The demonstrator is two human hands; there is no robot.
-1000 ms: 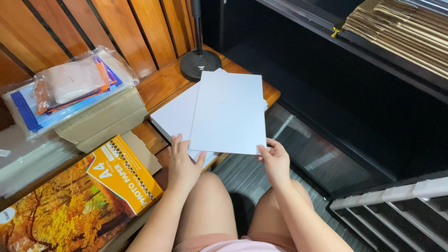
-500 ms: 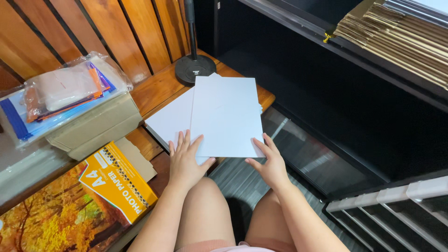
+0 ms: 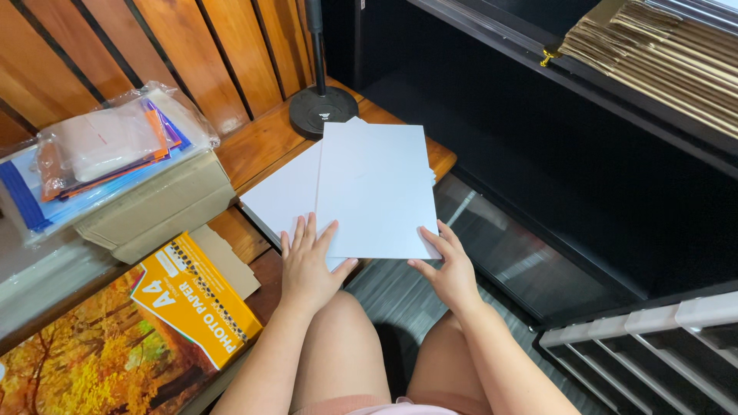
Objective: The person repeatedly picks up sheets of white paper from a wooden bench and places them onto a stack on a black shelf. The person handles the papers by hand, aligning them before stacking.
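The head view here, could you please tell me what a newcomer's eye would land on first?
The white sheets at the centre, lying on the wooden bench, with the left hand flat on their near edge and the right hand at their near right corner. Next, the bright orange paper pack at lower left, beside an autumn-tree picture.

Orange paper pack (image 3: pixel 194 300) beside clear-wrapped bundle (image 3: pixel 100 154)

An orange paper pack (image 3: pixel 196 301) beside what looks like bagged stationery (image 3: pixel 108 150).
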